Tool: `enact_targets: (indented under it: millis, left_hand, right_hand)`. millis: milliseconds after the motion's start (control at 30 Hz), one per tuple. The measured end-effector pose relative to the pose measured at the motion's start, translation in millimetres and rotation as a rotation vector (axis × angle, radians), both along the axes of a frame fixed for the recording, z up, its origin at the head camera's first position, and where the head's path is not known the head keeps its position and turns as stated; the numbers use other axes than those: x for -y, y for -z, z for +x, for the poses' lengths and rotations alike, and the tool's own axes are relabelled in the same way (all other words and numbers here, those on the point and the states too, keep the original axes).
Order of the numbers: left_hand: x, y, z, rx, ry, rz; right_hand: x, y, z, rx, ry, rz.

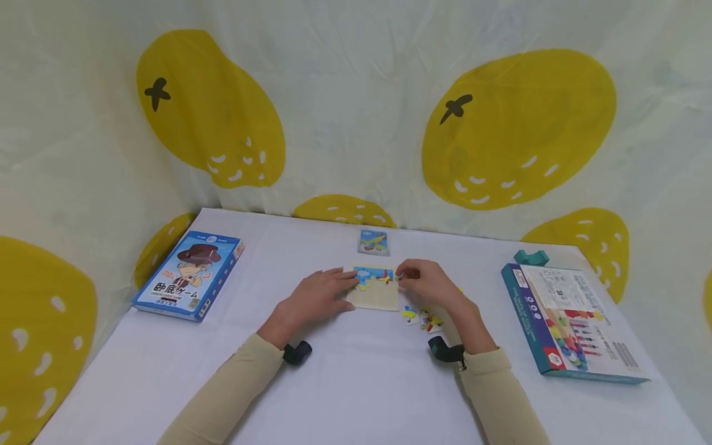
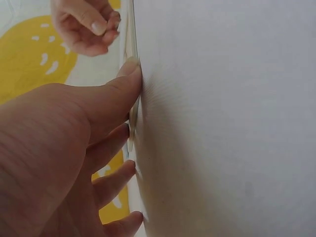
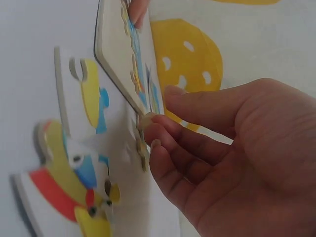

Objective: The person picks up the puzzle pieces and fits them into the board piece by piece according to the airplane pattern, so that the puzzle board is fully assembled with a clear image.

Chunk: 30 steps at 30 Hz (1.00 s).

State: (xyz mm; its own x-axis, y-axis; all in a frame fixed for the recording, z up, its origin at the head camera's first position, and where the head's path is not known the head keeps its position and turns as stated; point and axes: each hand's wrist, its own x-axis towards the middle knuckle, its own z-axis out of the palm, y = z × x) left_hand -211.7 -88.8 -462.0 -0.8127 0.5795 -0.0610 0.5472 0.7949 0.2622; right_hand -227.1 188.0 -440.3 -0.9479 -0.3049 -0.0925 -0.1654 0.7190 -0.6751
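In the head view a wooden jigsaw board (image 1: 374, 300) lies mid-table, blue and other coloured pieces fitted along its far part and bare wood nearer me. My left hand (image 1: 325, 295) rests at its left side with fingers extended; in the left wrist view the thumb (image 2: 121, 91) touches the board's edge. Beside the right edge is my right hand (image 1: 431, 282). Its fingers (image 3: 170, 158) are loosely bent in the right wrist view, tips at a puzzle piece (image 3: 141, 148) next to the board, thumb apart. Loose puzzle pieces (image 3: 54, 192) lie near it.
A small picture card (image 1: 374, 243) lies beyond the board. A blue game box (image 1: 189, 275) is at the left. At the right a paint-set box (image 1: 575, 321) lies with a teal object (image 1: 531, 258) behind it. A fruit-patterned cloth (image 1: 356, 123) hangs behind the table.
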Motion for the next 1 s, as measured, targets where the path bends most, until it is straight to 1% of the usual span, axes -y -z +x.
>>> enact_targets:
  millis: [100, 233, 467, 733, 833, 900, 1000]
  left_hand:
    - [-1.3, -0.7, -0.5, 0.003, -0.003, -0.001]
    - [-3.2, -2.6, -0.5, 0.009, -0.003, -0.007]
    - [-3.3, -5.3, 1.0, 0.019, -0.015, -0.031]
    - [-1.0, -6.2, 3.7, 0.012, -0.026, -0.028]
    - [-0.8, -6.2, 3.2, 0.011, -0.027, -0.024]
    - [-0.9, -6.2, 2.8, 0.014, -0.025, -0.024]
    - [-1.3, -6.3, 2.4, 0.023, -0.019, -0.017]
  right_hand:
    - [-8, -2.3, 1.0, 0.013, -0.015, 0.023]
    - [-19, -3.1, 6.1, 0.034, -0.028, 0.053]
    - [-39, -0.7, 15.0, 0.053, 0.038, 0.077]
    - [-54, -3.3, 14.9, 0.060, 0.063, 0.077]
    - [-57, -5.6, 14.5, 0.066, 0.050, 0.080]
    - [-59, -7.5, 15.4, 0.085, 0.031, 0.077]
    - [-62, -9.3, 18.9, 0.145, -0.024, 0.071]
